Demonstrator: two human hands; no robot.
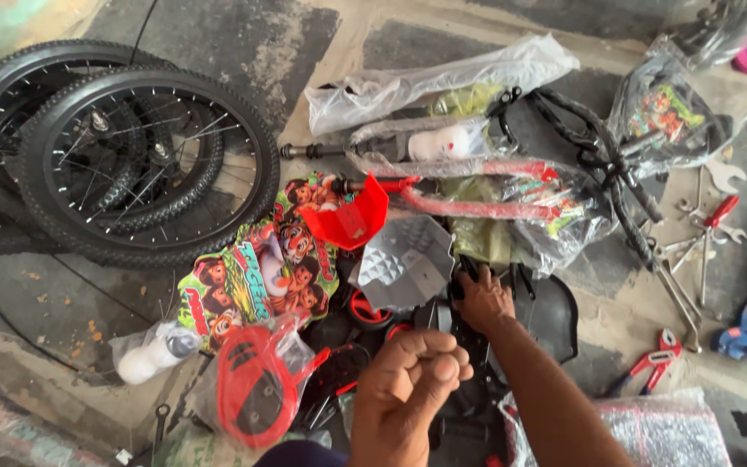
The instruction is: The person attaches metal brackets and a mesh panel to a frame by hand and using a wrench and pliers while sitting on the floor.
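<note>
The person crouches over a heap of unassembled children's bicycle parts spread on a concrete floor, and the step in hand looks like sorting through the pile for a small component. The right hand [482,301] reaches forward into the dark parts just below the grey moulded plastic panel [404,264], fingers curled down among black pieces; whether it has closed on anything I cannot tell, since the fingertips are buried. The left hand [408,380] is held nearer the camera as a closed fist, knuckles up (nothing shows protruding from it, so what it holds, if anything, is hidden). Just left of the hands lie a red chain guard in a plastic bag [257,385] and a colourful cartoon-tiger printed panel [257,277], with a red plastic piece [347,216] above it. The bagged red frame tubes [477,186] lie beyond the grey panel, two spoked wheels with tyres [131,164] rest at the far left, and red-handled pliers [654,359] and loose spanners [706,233] sit well apart to the right. Judging from this, the next move calls for drawing the right hand's find clear of the tangle without snagging the plastic wrapping nearby.
</note>
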